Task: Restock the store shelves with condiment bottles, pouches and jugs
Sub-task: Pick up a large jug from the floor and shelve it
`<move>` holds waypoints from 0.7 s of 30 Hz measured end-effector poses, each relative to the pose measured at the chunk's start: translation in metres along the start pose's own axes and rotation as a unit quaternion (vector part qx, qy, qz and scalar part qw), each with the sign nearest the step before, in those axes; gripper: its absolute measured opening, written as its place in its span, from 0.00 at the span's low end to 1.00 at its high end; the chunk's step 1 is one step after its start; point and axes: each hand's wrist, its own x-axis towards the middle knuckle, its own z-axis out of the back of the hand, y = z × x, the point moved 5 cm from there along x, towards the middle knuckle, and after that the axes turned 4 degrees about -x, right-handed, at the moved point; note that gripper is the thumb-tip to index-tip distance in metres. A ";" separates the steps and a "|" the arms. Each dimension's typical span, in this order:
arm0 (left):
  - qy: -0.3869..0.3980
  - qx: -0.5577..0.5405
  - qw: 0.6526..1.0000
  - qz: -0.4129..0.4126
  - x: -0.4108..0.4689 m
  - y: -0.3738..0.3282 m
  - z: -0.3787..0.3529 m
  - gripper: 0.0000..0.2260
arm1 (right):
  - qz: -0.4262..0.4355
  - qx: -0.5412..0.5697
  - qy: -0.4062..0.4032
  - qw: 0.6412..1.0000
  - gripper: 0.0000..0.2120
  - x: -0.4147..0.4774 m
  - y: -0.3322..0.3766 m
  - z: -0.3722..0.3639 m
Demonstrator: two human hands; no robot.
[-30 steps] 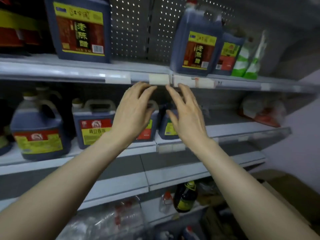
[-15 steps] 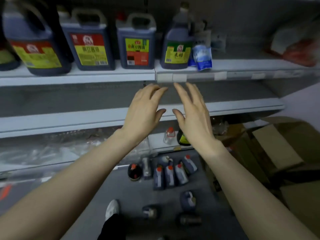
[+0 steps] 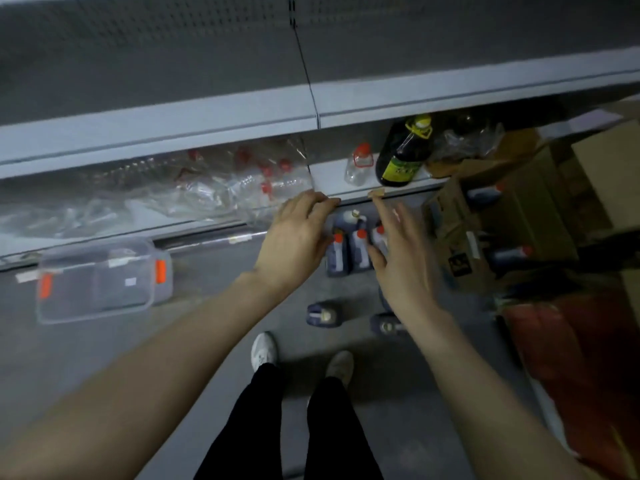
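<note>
both hands are being held out empty in front of the lowest shelf. the left hand is being held with fingers loosely bent and the right hand with fingers spread straight, and nothing is being gripped by either. a row of small dark bottles with red caps is sitting on the floor just in front of the lowest shelf and is being partly hidden by the two hands. two more dark bottles are sitting farther out from the shelf, near a pair of light shoes.

on the lowest shelf a tall dark bottle with a yellow cap is standing just beside a clear bottle with a red cap. toward the shelf's left end a plastic bag of clear red-capped bottles is lying. a clear lidded tub with orange clips is sitting on the floor before the shelf's left part. a cardboard box is standing open off the shelf's right end, with a red bag farther out from the shelf.

a green-and-yellow label is being shown on the tall dark bottle, but its writing is too blurred to be read. the dark print on the cardboard box cannot be read either.
</note>
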 end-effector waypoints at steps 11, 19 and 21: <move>0.164 -0.036 0.983 0.078 -0.075 0.088 -0.150 0.26 | -0.118 0.039 0.152 0.981 0.37 -0.084 -0.058 -0.149; 0.246 -0.045 0.958 0.142 -0.103 0.162 -0.262 0.29 | -0.153 0.057 0.207 0.965 0.36 -0.107 -0.112 -0.256; 0.265 -0.036 0.952 0.152 -0.109 0.182 -0.296 0.31 | -0.162 0.060 0.243 0.954 0.38 -0.110 -0.131 -0.287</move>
